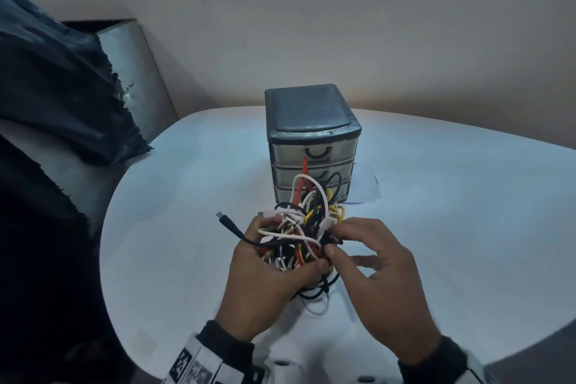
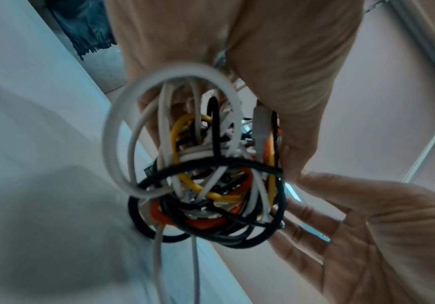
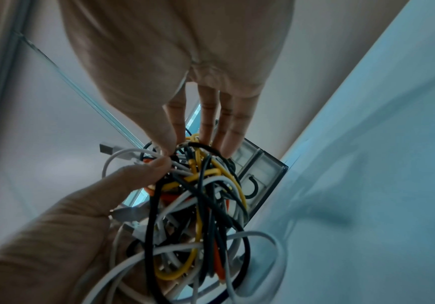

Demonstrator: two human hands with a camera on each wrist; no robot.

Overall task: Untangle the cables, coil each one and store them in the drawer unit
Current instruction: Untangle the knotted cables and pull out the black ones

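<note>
A tangle of white, black, yellow and red cables (image 1: 304,227) is held just above the white table, in front of the small grey drawer unit (image 1: 311,140), whose three drawers are closed. My left hand (image 1: 290,246) grips the tangle from the left and below, fingers and thumb curled round it. At the tangle's right side, my right hand (image 1: 333,238) pinches a black strand between thumb and forefinger, its other fingers spread loosely. A black plug end (image 1: 225,221) sticks out to the left. The right wrist view shows the cable tangle (image 3: 200,205) before the drawer unit (image 3: 260,174).
The round white table (image 1: 187,196) has its edge to the left and near me. A dark cloth (image 1: 62,87) hangs over a grey seat at the left. A sheet of paper (image 1: 367,190) lies under the drawer unit. A beige wall stands behind.
</note>
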